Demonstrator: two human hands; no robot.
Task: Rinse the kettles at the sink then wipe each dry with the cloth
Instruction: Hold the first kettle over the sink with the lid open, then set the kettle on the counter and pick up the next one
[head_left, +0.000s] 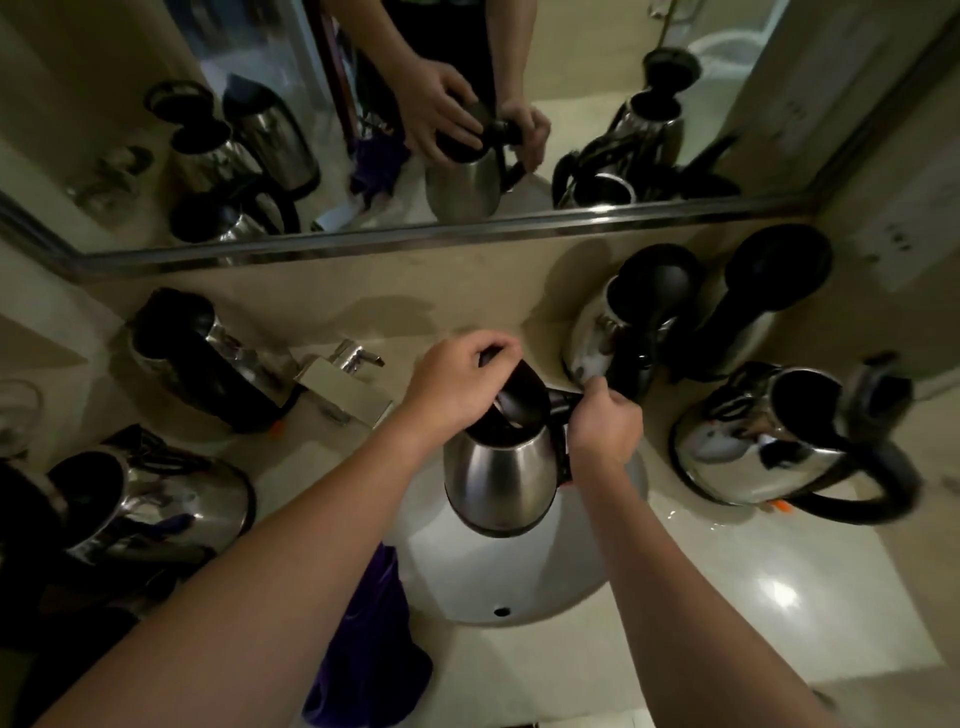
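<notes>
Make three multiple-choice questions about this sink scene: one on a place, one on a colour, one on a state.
1. Where is the shiny steel kettle with the black lid that the hands hold?
A. above the white round sink basin
B. on the floor
C. inside a cupboard

2. What colour is the cloth hanging at the counter edge?
A. yellow
B. purple
C. white

3. How is the held kettle's lid?
A. removed
B. taped shut
C. raised open

Key: 1 A, the basin lies under it; 2 B, its folds are purple; 3 C, the left hand lifts the lid while the right hand grips the handle.
</notes>
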